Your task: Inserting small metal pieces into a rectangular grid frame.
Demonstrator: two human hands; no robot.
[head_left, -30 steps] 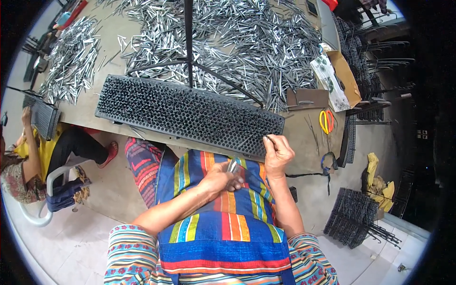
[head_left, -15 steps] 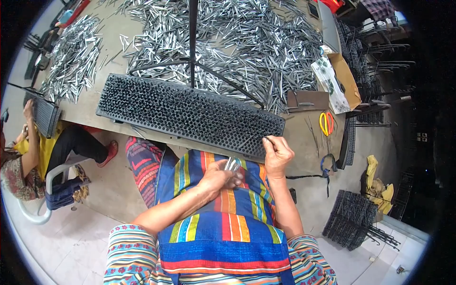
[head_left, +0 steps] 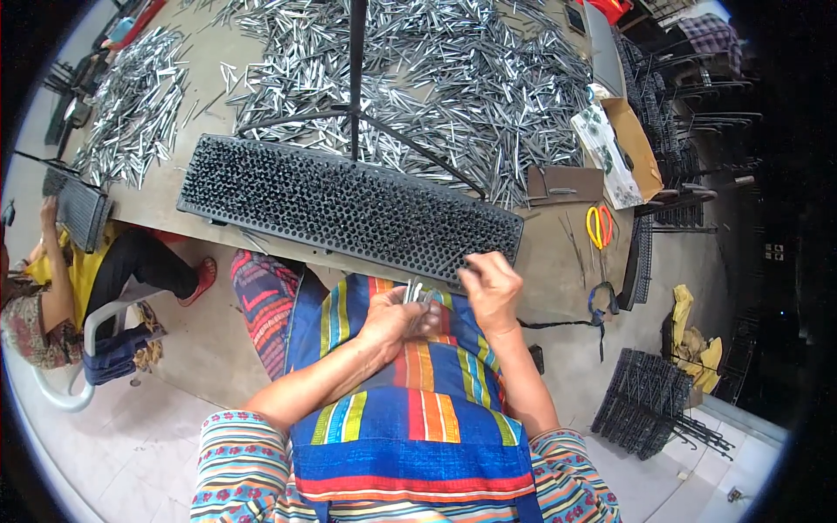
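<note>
Clenched around a small bundle of metal pins (head_left: pixel 417 292), my left hand (head_left: pixel 392 318) sits low over the striped apron (head_left: pixel 410 410), the pin tips poking out of the fist toward the table edge. Just beside it, my right hand (head_left: pixel 490 288) is raised a little higher, thumb and forefinger pinched narrowly together; I cannot tell for sure whether a single pin is caught between them, though something thin seems to sit at the fingertips right at the near right corner of the black perforated tray (head_left: pixel 349 209). That tray lies long and slanted along the near edge of the brown table (head_left: pixel 558 261), its holes packed with rows of pins, and both hands are close to its right end. Past the tray, a dark stand (head_left: pixel 356 78) rises from the tabletop, its legs splaying across a wide loose heap of silvery pins (head_left: pixel 453 78) that covers most of the far table. A second, smaller heap of pins (head_left: pixel 131 105) lies toward the far left. On the right of the table I see a flat brown cardboard piece (head_left: pixel 565 185), yellow and red scissors (head_left: pixel 599 225) just beyond it, and an open cardboard box (head_left: pixel 623 148) farther back. At my left, another person in yellow (head_left: pixel 70 279) sits on a white chair with a hand at a second black tray (head_left: pixel 83 209). On the floor to my right, a stack of dark trays (head_left: pixel 649 401) leans, well apart from my hands.
</note>
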